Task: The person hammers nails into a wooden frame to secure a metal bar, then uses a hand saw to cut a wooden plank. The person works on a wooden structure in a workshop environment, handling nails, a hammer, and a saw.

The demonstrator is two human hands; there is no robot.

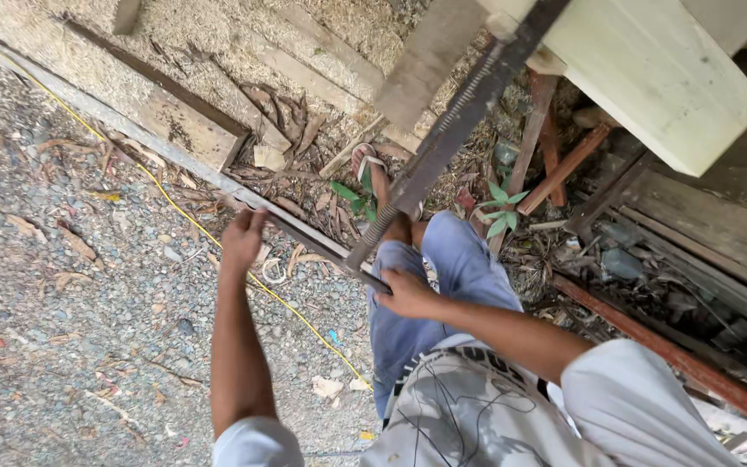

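Observation:
A long dark metal clamp bar with a threaded screw runs from the pale green-white wooden piece at the top right down toward me. At its lower end is a cross handle. My left hand is closed around the left end of that handle. My right hand grips the right end, close to where the screw meets it. Under the handle are my blue jeans and my sandalled foot.
Gravel with dry leaves and a thin yellow cord lies to the left. Wooden planks and sawdust are at the top. Rusty steel bars, scrap wood and small green plants crowd the right.

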